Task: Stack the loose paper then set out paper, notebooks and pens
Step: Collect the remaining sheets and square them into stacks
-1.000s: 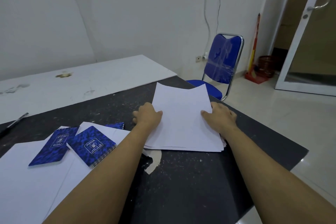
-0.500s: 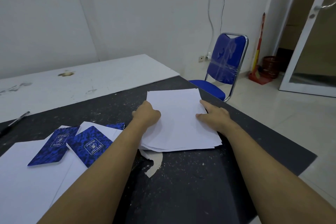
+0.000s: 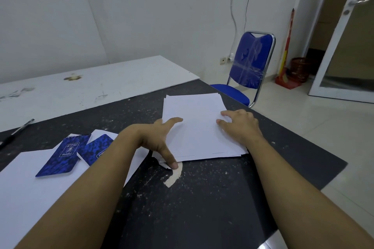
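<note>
Now, left hand [image 3: 154,137], right hand [image 3: 241,125] at stack [image 3: 197,111] edges

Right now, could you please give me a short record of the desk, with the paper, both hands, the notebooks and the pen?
paper stack: flat on black table, edges slightly uneven
left hand: spread, thumb on stack, a fingertip at its near left corner
right hand: rests on stack's right edge
blue notebooks: two, lying on large white sheets, left of stack
pen: far left, apart
</note>
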